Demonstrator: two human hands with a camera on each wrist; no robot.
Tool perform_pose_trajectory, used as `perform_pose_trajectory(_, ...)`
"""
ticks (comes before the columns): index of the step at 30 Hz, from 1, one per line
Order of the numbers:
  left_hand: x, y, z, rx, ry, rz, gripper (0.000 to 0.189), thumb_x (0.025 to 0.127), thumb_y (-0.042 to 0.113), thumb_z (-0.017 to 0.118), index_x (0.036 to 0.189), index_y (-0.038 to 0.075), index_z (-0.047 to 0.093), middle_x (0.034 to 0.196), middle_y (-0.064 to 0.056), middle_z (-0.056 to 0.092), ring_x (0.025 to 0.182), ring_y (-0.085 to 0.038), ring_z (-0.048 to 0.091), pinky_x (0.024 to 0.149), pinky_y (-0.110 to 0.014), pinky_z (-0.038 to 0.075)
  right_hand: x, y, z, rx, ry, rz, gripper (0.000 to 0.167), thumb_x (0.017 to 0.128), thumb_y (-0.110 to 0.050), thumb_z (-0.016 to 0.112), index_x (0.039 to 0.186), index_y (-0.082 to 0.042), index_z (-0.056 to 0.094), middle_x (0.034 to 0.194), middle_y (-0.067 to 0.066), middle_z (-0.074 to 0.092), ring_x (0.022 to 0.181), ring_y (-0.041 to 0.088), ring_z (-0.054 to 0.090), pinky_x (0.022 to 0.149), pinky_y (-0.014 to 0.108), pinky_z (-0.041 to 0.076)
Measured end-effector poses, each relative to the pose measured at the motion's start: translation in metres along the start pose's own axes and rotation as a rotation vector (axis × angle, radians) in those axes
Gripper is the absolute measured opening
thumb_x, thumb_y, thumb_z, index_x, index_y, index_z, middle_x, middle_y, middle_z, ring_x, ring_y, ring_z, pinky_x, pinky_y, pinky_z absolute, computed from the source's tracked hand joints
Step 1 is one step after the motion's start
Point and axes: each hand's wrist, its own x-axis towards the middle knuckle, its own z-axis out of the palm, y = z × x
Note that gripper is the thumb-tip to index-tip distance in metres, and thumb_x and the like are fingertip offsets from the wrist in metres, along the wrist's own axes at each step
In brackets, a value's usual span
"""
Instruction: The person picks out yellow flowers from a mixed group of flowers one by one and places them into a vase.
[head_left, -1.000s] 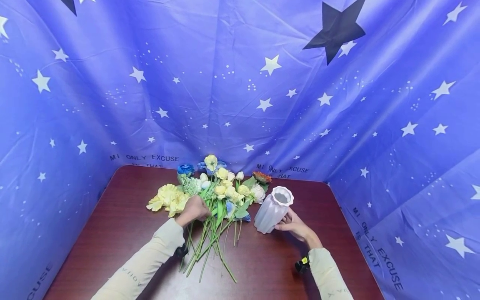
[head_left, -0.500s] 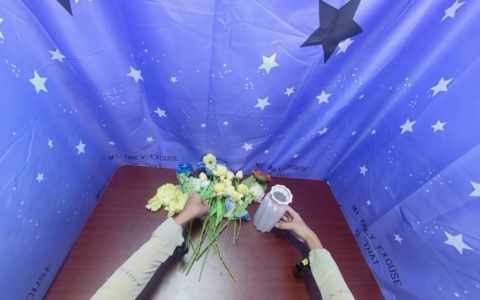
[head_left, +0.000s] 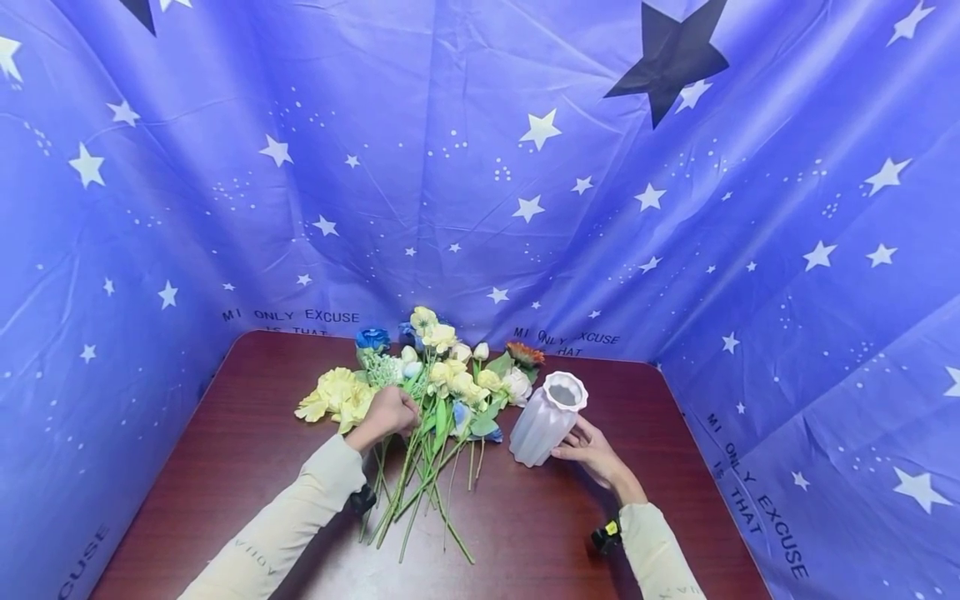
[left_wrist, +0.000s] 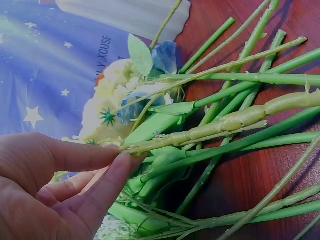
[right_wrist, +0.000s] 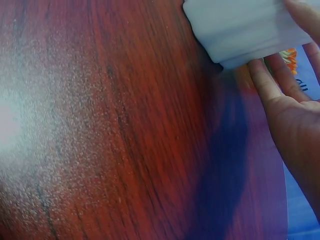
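Observation:
A loose heap of artificial flowers lies across the middle of the table, stems toward me. In the head view my left hand is at the upper stems. The left wrist view shows its thumb and forefinger pinching a thick yellow-green flower stem above the other green stems. To the right of the heap, my right hand grips a pale fluted vase, which tilts a little with its scalloped mouth up. From the right wrist view, the vase's lower part sits between thumb and fingers.
A large yellow bloom and a blue flower lie at the heap's left. An orange flower is at its right, behind the vase. The dark red wooden table ends at a starry blue cloth.
A yellow flower at the top of the heap has risen slightly and covers more of the blue bloom behind it. Both hands stay nearly where they were; the vase too.

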Motion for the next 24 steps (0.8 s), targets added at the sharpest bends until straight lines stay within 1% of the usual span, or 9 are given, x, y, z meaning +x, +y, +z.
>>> perform_pose_trajectory(5,0.002,-0.001,0.0,-0.047,0.002,-0.012,0.01,0.08,-0.011,0.066,0.079,-0.004,0.073,0.078,-0.01,0.069,0.056,-0.014,0.063,0.057,-0.031,0.064,-0.001,0.0,0.002,-0.019,0.017,-0.014,0.073,0.086,0.021,0.061,0.142,-0.026,0.052,0.134,-0.008,0.066,0.12,0.01,0.066,0.094,0.03,0.061)
perform_pose_trajectory(9,0.002,-0.002,-0.001,-0.067,0.0,-0.015,0.008,0.08,-0.012,0.066,0.083,-0.006,0.071,0.086,-0.013,0.069,0.061,-0.015,0.065,0.056,-0.031,0.064,0.0,-0.001,0.006,-0.02,0.051,-0.011,0.073,0.085,0.021,0.063,0.139,-0.027,0.055,0.13,-0.009,0.068,0.116,0.01,0.068,0.092,0.03,0.062)
perform_pose_trajectory(13,0.002,-0.003,-0.001,-0.071,-0.013,-0.018,0.016,0.078,-0.014,0.063,0.092,-0.01,0.071,0.089,-0.013,0.068,0.066,-0.016,0.065,0.058,-0.033,0.064,-0.001,0.0,0.01,-0.02,0.093,-0.004,0.073,0.083,0.02,0.066,0.136,-0.029,0.057,0.128,-0.01,0.069,0.114,0.01,0.069,0.09,0.03,0.063)
perform_pose_trajectory(18,0.002,-0.002,-0.003,-0.091,-0.044,-0.04,0.031,0.073,-0.019,0.059,0.101,-0.013,0.071,0.09,-0.019,0.074,0.068,-0.019,0.07,0.063,-0.035,0.066,-0.001,0.002,0.014,-0.031,0.14,0.007,0.071,0.082,0.02,0.068,0.133,-0.029,0.059,0.124,-0.009,0.07,0.112,0.008,0.07,0.09,0.03,0.063)
perform_pose_trajectory(21,0.003,-0.002,-0.004,-0.111,-0.074,-0.053,0.031,0.076,-0.021,0.061,0.104,-0.015,0.072,0.098,-0.025,0.075,0.071,-0.023,0.074,0.067,-0.037,0.067,-0.002,0.003,0.016,-0.036,0.161,0.005,0.069,0.082,0.019,0.069,0.131,-0.029,0.06,0.122,-0.009,0.07,0.111,0.007,0.07,0.091,0.028,0.062)
perform_pose_trajectory(24,0.005,-0.004,-0.005,-0.137,-0.097,-0.077,0.028,0.079,-0.019,0.066,0.106,-0.014,0.073,0.104,-0.026,0.075,0.074,-0.023,0.076,0.07,-0.036,0.067,-0.002,0.003,0.017,-0.033,0.169,-0.009,0.068,0.082,0.019,0.068,0.13,-0.028,0.061,0.121,-0.008,0.07,0.11,0.007,0.07,0.092,0.026,0.061)
